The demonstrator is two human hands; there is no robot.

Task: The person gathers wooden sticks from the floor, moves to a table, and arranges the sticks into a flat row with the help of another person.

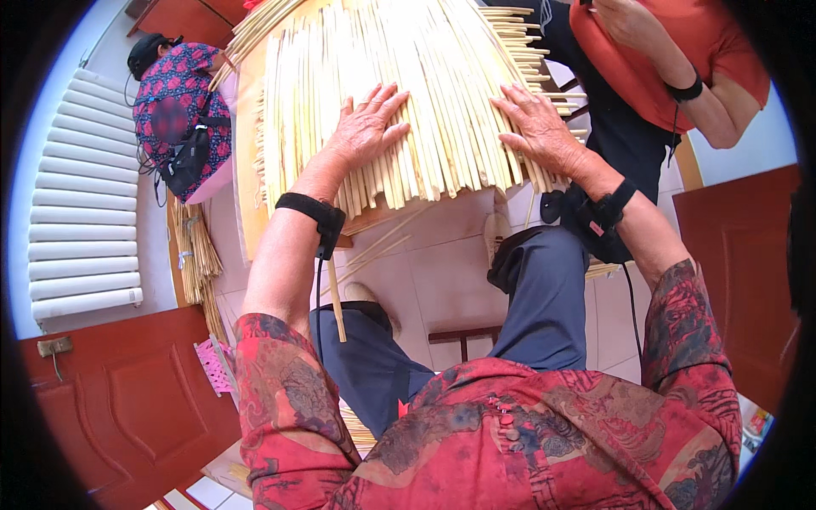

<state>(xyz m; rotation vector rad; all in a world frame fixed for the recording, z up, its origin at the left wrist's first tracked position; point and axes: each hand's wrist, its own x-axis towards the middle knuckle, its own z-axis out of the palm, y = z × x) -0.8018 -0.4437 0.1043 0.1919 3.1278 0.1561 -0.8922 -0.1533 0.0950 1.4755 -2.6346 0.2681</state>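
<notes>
Red cloth with a dark pattern is seen nearest, in the shirt of the person, and dark blue-grey trousers are seen beyond it. One pale stalk is seen sticking out below the left forearm, apart from the others.

Farther on, the left hand is laid flat, with fingers spread, on a wide layer of peeled pale stalks; nothing is gripped by it. The right hand is likewise opened and rested on the right part of this layer; whether any stalk is pinched under its palm cannot be told. The layer is placed on a wooden table, the stalks side by side, and their near ends are left uneven at the table edge.

The step in hand is judged to be the levelling of the stalks by both palms. For the next move, light and equal pressure seems to be called for, so that the stalks are not crossed or rolled off.

Beyond the right hand, a person in an orange shirt is seen. On the left, near a white radiator, a tied bundle of stalks is stood. As a container, only a black waist bag is noticed, worn by a person in a floral top; its contents are hidden.
</notes>
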